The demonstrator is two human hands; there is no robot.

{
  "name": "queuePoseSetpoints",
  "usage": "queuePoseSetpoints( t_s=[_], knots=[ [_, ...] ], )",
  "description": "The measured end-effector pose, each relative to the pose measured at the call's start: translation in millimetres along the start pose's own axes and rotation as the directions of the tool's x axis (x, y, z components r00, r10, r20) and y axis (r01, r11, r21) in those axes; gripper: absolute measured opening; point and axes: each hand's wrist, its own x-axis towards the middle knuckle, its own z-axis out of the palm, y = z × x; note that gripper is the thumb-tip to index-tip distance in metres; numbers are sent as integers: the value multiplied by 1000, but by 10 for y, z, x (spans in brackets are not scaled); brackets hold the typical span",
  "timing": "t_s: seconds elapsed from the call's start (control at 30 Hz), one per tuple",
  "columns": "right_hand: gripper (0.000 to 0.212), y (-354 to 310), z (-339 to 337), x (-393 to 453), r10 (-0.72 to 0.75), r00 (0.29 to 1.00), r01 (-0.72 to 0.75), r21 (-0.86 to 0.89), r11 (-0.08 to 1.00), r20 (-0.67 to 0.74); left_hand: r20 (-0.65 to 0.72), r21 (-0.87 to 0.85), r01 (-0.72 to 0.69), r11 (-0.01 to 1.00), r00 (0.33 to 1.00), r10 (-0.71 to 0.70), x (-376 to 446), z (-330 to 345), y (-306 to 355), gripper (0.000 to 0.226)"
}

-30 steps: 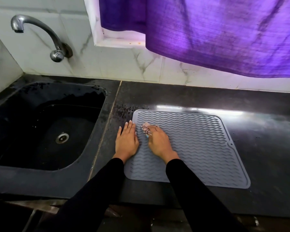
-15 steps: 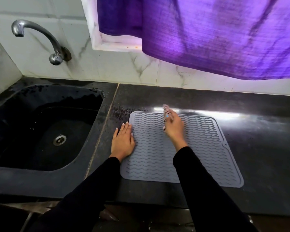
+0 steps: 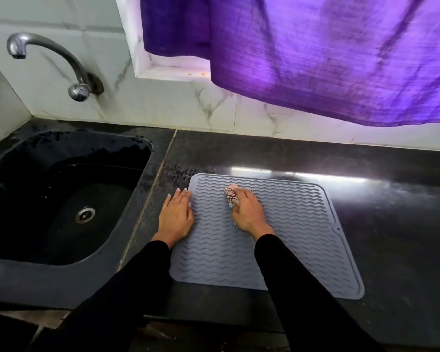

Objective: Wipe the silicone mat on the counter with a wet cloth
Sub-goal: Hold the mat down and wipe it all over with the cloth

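Observation:
A grey silicone mat with wavy ridges lies flat on the black counter. My right hand grips a small bunched pale cloth with dark lines and presses it onto the mat's far left part. Most of the cloth is hidden under the fingers. My left hand lies flat with straight fingers across the mat's left edge, partly on the counter.
A black sink with a metal drain sits to the left, under a metal tap on the marble wall. A purple curtain hangs over the window behind the counter. Water drops speckle the counter beside the mat's far left corner.
My right hand has pulled the cloth back from the mat's far edge toward me and slightly left. My left hand has stayed pressed on the left edge.

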Motion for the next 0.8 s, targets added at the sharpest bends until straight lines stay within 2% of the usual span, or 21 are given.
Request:
queuePoseSetpoints(
  t_s=[0.1, 0.17, 0.2, 0.23, 0.3, 0.33, 0.37, 0.4, 0.47, 0.5, 0.57, 0.63, 0.67, 0.8],
  knots=[
    [47, 16, -23, 6, 30, 999, -31, 182, 983, 10, 32, 1, -5, 1000, 999, 5, 9, 29, -31, 82],
    [36, -3, -148, 1, 101, 993, -119, 450, 885, 63, 37, 7, -1, 1000, 999, 0, 11, 42, -43, 85],
    [29, 1, -252, 13, 143, 981, -193, 603, 774, 130, 36, 10, 2, 1000, 999, -2, 14, 47, -44, 85],
    [25, 39, -353, 46, 190, 957, -288, 736, 612, 217, 34, 13, 3, 1000, 999, -3, 17, 44, -46, 86],
    [18, 188, -560, 78, 287, 907, -385, 881, 275, 307, 29, 23, 8, 1000, 1000, -9, 19, 45, -35, 87],
    [15, 272, -649, 104, 338, 893, -370, 913, 175, 297, 25, 32, 16, 999, 1000, -16, 24, 48, -31, 89],
    [14, 378, -686, 158, 399, 882, -337, 927, 164, 251, 23, 42, 21, 999, 999, -22, 28, 52, -28, 89],
    [16, 447, -724, 178, 449, 879, -302, 918, 257, 163, 22, 50, 25, 998, 999, -26, 28, 55, -24, 90],
    [24, 578, -694, 194, 477, 876, -268, 749, 606, -72, 15, 57, 30, 998, 999, -31, 35, 64, -18, 89],
    [28, 615, -658, 168, 446, 881, -262, 626, 735, -154, 12, 58, 31, 998, 999, -32, 35, 67, -24, 88],
    [35, 671, -476, 70, 295, 935, -218, 337, 916, -197, 9, 60, 32, 998, 999, -33, 29, 73, -33, 88],
    [49, 672, -292, -59, 172, 976, -172, 10, 985, -134, 4, 53, 30, 998, 1000, -30, 24, 73, -32, 86],
    [56, 665, -249, -104, 163, 977, -173, -61, 983, -140, -2, 47, 29, 998, 1000, -29, 19, 75, -30, 85],
    [60, 709, -228, -85, 180, 969, -195, -75, 978, -170, -14, 40, 29, 999, 1000, -28, 1, 68, -17, 83]
  ],
)
